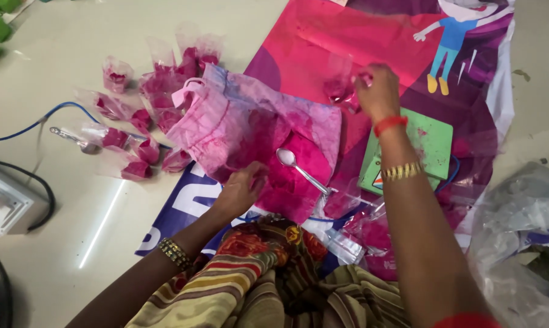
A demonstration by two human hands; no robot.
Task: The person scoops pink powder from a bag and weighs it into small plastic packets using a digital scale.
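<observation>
Overhead, two hands, left hand (241,189), right hand (379,91), one spoon (301,171), one pink bag (256,130)

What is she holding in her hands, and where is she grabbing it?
Right hand pinches a small clear packet of pink powder by its top. Left hand rests in the powder pile.

Head camera, looking steeply down, close

The right hand (379,91) hides most of the small pink packet (341,88) it pinches.
</observation>
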